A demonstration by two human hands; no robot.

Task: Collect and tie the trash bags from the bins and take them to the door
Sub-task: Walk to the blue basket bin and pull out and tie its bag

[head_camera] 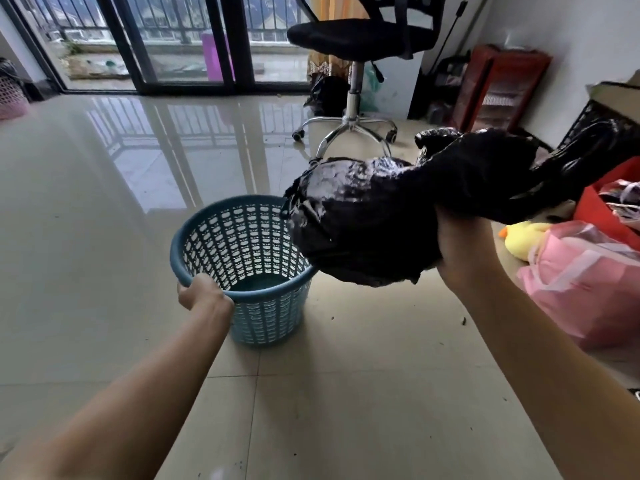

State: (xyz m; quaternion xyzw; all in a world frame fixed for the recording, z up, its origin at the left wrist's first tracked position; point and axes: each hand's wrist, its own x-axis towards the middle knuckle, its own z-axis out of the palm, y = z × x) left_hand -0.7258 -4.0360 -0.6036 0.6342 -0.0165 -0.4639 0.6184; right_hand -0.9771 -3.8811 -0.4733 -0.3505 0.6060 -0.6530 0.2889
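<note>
The black trash bag (363,220) is out of the bin and hangs in the air, carried by the right hand (460,240), whose grip is curled round a bunched part of the plastic from below. The bag's long axis runs roughly level, from its bulging body at the left, just above and right of the blue perforated bin (242,258), to its gathered neck trailing off toward the right edge of the view. So the mouth to be tied lies to the right of the right grip, well away from the left hand (202,292).

The left hand holds the bin's near rim, fingers wrapped over it; the bin stands on the tiled floor (104,237) and looks empty of a liner. As I judge it, the left hand must let go of the rim and cross to the bag's neck before any knot can be made; the right hand is far nearer.

Nothing stands between the two hands. Behind the bag is an office chair (353,39) on a chrome base; at the floor's right edge lie a pink plastic bag (581,289), a yellow plush duck (523,237) and a red container (606,206). Another dark bag (325,95) sits by the chair's far side.
</note>
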